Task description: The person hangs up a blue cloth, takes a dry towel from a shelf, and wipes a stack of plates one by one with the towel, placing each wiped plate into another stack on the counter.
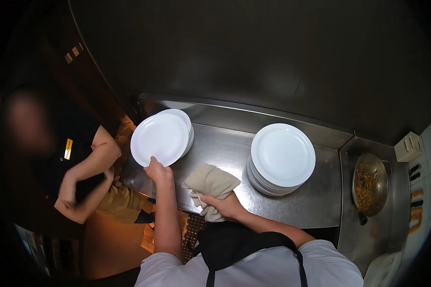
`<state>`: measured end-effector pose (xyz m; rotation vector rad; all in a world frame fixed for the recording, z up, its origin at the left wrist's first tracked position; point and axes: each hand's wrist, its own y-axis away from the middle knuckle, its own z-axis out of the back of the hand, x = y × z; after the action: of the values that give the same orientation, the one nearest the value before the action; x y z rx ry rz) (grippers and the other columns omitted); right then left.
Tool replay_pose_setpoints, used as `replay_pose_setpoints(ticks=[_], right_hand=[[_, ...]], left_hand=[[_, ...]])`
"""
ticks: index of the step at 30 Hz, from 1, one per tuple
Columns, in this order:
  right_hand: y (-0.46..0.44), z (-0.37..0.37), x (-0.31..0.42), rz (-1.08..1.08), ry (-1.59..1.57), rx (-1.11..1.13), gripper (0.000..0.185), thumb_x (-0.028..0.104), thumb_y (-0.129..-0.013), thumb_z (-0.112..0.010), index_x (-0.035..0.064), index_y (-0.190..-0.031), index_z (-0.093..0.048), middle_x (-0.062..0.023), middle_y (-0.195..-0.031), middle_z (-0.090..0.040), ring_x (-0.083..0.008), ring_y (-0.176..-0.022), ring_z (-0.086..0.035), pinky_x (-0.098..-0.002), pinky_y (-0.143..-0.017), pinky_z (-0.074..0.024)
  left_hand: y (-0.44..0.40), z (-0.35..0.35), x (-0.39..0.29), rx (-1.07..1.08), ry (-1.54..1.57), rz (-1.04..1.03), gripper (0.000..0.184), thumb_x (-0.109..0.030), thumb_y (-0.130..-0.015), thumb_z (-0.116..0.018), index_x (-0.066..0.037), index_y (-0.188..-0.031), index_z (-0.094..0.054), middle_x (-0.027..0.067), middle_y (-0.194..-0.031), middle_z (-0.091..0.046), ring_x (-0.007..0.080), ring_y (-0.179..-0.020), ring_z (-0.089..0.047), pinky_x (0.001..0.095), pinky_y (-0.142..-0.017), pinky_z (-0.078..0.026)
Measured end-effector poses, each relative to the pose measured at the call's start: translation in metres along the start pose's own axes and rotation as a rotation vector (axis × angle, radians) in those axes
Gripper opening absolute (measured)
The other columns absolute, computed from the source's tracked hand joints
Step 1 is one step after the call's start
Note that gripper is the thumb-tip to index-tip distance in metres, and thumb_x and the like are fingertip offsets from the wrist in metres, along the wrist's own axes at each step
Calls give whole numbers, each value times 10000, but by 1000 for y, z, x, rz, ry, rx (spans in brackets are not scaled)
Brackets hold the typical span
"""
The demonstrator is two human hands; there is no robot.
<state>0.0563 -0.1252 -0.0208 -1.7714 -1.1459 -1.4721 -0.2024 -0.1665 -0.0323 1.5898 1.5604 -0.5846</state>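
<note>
My left hand (pixel 160 172) grips the near edge of a white plate (pixel 159 138), thumb on top. That plate is over a stack of white plates (pixel 190 135) at the left of the steel counter; whether it touches the stack I cannot tell. A folded beige cloth (pixel 211 182) is in my right hand (pixel 223 204), the fingers closed round its lower part, just above the counter's front edge. To the right of the cloth stands a taller stack of white plates (pixel 283 155).
The steel counter (pixel 225 138) runs along a dark wall panel. At far right a wok (pixel 370 184) with food in it sits on a steel surface, beside a wall with orange and black handles (pixel 416 210). A person (pixel 88 167) with crossed arms stands close on the left.
</note>
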Motion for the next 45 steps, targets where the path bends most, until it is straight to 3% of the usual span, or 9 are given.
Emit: replay_pose_setpoints(ticks=[10,16,19,25,37,40,41,43,45], right_hand=[[-4,5,13,-72,-258,-6,500,134,-902,-714,-27,-1321,-494,-98,-1209,-621,-140,-1005,-639,-266,-707,-568],[-5,3,6,157,-57,-120,500,114,-908,-699,-20,-1343,-489,-92,-1242,-609,-167,-1091,-607,-295,-901,-522],[-4,1,6,-3,-316,-72,508,107,-908,-697,-18,-1352,-486,-93,-1263,-601,-176,-1137,-584,-306,-984,-472],[-5,0,0,-26,-344,-87,502,95,-907,-695,-24,-1347,-484,-96,-1275,-593,-173,-1150,-575,-305,-991,-464],[35,27,51,39,-136,-145,413,136,-915,-705,-3,-1274,-556,-80,-1204,-632,-171,-1099,-599,-314,-971,-473],[65,82,75,298,181,-367,407,203,-928,-696,-6,-1258,-582,-95,-1204,-643,-200,-1111,-608,-329,-972,-476],[76,102,90,362,302,-451,419,224,-930,-694,-9,-1261,-583,-101,-1206,-645,-211,-1120,-609,-334,-974,-477],[85,142,126,375,508,-465,431,237,-932,-691,-14,-1264,-581,-110,-1210,-647,-226,-1134,-607,-347,-981,-476],[77,176,154,334,878,-423,471,249,-902,-703,-12,-1276,-582,-174,-1239,-644,-308,-1159,-613,-389,-1005,-471]], left_hand=[[-32,6,17,-7,-14,-143,523,137,-787,-398,101,-1297,-507,203,-1269,-591,323,-1105,-634,422,-969,-531],[-20,2,18,-33,-83,-158,516,126,-775,-402,119,-1281,-506,197,-1253,-595,305,-1089,-632,382,-961,-514],[-4,-6,10,12,-107,-145,530,113,-797,-425,112,-1327,-443,225,-1313,-548,326,-1163,-588,362,-1028,-446],[-9,-6,25,-80,-195,-202,532,72,-795,-452,107,-1326,-456,204,-1289,-572,301,-1145,-598,353,-1001,-453],[-4,-42,33,-240,-810,18,714,-167,-941,-609,65,-1501,-231,250,-1528,-320,347,-1393,-374,400,-1154,-293],[31,-30,34,-17,-766,-377,749,-212,-977,-591,55,-1529,-161,246,-1575,-224,344,-1442,-289,422,-1180,-235],[40,-21,53,92,-662,-577,614,-161,-991,-552,68,-1482,-262,241,-1516,-339,317,-1394,-374,422,-1152,-297],[82,0,60,637,-437,-343,543,-20,-926,-611,49,-1408,-371,219,-1434,-443,315,-1332,-451,397,-1115,-350],[140,2,48,1162,-570,-557,347,22,-811,-712,21,-1146,-622,180,-1145,-652,313,-1105,-630,396,-1015,-465]])
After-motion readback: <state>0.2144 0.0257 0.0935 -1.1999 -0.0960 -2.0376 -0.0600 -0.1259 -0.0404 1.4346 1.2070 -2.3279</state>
